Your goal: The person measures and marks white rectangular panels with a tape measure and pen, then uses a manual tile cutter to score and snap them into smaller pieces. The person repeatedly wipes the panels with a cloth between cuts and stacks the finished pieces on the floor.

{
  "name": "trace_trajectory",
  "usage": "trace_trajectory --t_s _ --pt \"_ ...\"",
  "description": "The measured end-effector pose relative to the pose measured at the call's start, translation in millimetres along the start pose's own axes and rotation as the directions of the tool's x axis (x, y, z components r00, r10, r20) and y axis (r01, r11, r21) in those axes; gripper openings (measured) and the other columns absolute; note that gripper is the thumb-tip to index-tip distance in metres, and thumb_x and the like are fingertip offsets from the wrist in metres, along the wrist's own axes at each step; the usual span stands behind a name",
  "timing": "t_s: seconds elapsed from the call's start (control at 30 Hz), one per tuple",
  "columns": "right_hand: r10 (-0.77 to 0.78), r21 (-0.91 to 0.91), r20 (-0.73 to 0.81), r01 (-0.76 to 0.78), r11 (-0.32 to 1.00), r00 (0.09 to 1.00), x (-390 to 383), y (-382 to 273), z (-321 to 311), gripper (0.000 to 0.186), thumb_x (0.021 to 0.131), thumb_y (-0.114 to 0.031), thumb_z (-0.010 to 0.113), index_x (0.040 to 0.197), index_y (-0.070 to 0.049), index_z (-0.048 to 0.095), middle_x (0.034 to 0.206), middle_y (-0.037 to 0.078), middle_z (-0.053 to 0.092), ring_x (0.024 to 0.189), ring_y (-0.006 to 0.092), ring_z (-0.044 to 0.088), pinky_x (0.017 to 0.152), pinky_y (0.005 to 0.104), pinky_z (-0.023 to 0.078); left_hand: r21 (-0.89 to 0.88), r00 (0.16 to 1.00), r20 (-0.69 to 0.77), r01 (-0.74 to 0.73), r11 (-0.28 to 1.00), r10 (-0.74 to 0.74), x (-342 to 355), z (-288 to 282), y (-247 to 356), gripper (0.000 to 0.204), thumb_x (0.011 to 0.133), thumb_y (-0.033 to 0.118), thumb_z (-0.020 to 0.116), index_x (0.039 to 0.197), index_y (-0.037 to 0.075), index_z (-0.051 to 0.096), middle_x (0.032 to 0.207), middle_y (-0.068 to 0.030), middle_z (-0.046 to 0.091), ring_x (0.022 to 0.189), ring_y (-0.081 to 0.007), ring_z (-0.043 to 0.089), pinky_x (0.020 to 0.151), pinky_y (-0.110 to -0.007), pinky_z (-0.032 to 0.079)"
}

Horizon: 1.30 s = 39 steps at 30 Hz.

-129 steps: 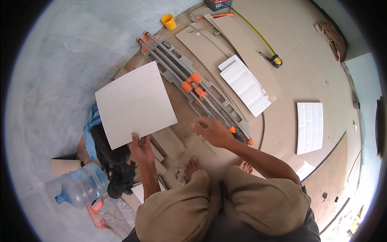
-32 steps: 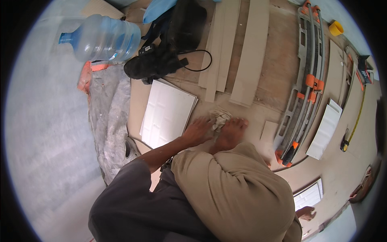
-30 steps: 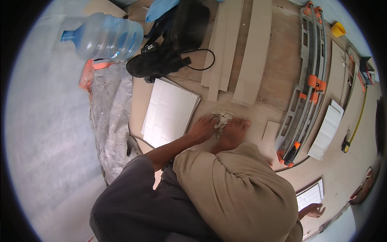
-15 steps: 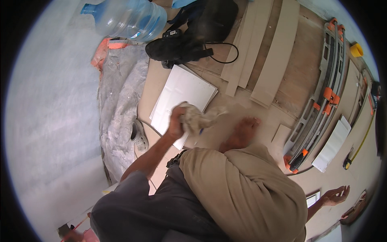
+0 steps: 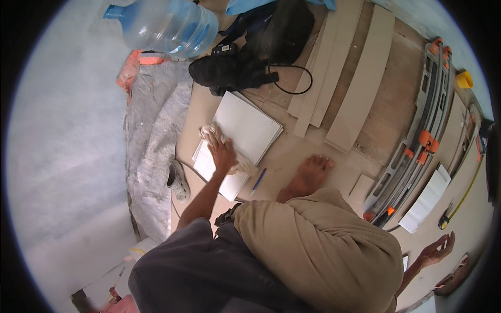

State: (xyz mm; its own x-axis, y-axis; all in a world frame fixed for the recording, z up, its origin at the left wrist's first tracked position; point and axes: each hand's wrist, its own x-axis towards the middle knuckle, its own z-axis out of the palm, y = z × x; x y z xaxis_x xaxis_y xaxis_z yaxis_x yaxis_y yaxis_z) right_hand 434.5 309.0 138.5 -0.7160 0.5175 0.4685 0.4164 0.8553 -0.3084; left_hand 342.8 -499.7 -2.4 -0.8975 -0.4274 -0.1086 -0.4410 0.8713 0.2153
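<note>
My left hand (image 5: 222,153) presses a crumpled off-white rag (image 5: 240,166) down on a stack of white tiles (image 5: 249,122), its fingers lying over the cloth. Part of the rag bunches beyond the fingertips and part spreads out beside the wrist. A blue pen (image 5: 258,181) lies on the floor just right of the tiles. Out to the right, beyond my bent knee, my right hand (image 5: 437,251) hangs with loosely curled, parted fingers and nothing in it.
A tile cutter (image 5: 421,141) with orange parts runs along the right, near a white tile piece (image 5: 425,198) and a tape measure (image 5: 444,221). Long tan strips (image 5: 365,73), a black bag (image 5: 282,31) and a water jug (image 5: 167,26) lie ahead. A grey clog (image 5: 178,181) sits left.
My left hand has come down and leftward with the rag, from above the tiles onto them. The blue pen now shows fully. My right hand has barely moved.
</note>
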Motion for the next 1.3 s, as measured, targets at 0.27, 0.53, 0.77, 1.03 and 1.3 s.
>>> trace_trajectory --t_s 0.27,0.53,0.77,1.03,1.3 --pt "-0.228 -0.024 0.045 0.229 0.973 0.973 33.2 -60.3 7.3 0.027 0.107 -0.016 0.060 0.130 -0.005 0.067 0.133 0.015 0.066 0.114 0.0293 0.068 0.093 0.0393 0.059 0.004 0.957 0.169 -0.241 0.971 0.237 -85.1 -8.9 21.9 0.078 0.102 0.039 0.048 0.167 0.008 0.017 0.170 -0.0288 0.008 0.158 -0.0463 0.009 0.125 -0.063 0.010" --pt "-0.430 -0.026 0.100 0.435 0.900 0.897 40.1 -92.7 20.5 0.024 0.105 -0.010 0.060 0.128 -0.009 0.068 0.133 0.016 0.065 0.119 0.0320 0.066 0.092 0.0386 0.059 -0.100 0.992 0.081 -0.088 0.991 0.096 18.2 -9.3 29.0 0.073 0.102 0.024 0.055 0.165 0.009 0.022 0.169 -0.0233 0.023 0.158 -0.0388 0.016 0.127 -0.058 0.015" --pt "-0.325 0.114 0.226 0.307 0.945 0.918 15.7 -106.0 27.2 0.022 0.106 -0.010 0.058 0.125 -0.006 0.069 0.129 0.017 0.067 0.120 0.0327 0.065 0.095 0.0402 0.056 0.137 0.913 0.314 -0.314 0.940 0.259 3.3 -6.7 5.7 0.064 0.090 0.018 0.068 0.149 0.004 0.047 0.138 -0.0258 0.054 0.130 -0.0401 0.050 0.111 -0.056 0.035" --pt "-0.369 0.121 0.247 0.350 0.929 0.896 2.0 -114.5 41.9 0.020 0.106 -0.009 0.057 0.121 -0.003 0.069 0.125 0.017 0.068 0.117 0.0332 0.066 0.099 0.0445 0.053 -0.147 0.965 -0.182 -0.218 0.965 0.191 38.3 -13.4 22.1 0.063 0.100 0.023 0.060 0.154 0.001 0.039 0.152 -0.0338 0.037 0.140 -0.0505 0.038 0.116 -0.055 0.031" --pt "-0.306 0.164 0.348 0.264 0.950 0.886 -33.9 -122.0 42.5 0.019 0.103 -0.003 0.057 0.118 -0.002 0.069 0.124 0.018 0.067 0.117 0.0345 0.065 0.100 0.0452 0.053 0.001 0.957 0.161 -0.245 0.970 0.242 -15.6 -46.8 -44.2 0.073 0.097 0.007 0.054 0.162 0.000 0.023 0.167 -0.0278 0.022 0.155 -0.0436 0.022 0.127 -0.050 0.022"
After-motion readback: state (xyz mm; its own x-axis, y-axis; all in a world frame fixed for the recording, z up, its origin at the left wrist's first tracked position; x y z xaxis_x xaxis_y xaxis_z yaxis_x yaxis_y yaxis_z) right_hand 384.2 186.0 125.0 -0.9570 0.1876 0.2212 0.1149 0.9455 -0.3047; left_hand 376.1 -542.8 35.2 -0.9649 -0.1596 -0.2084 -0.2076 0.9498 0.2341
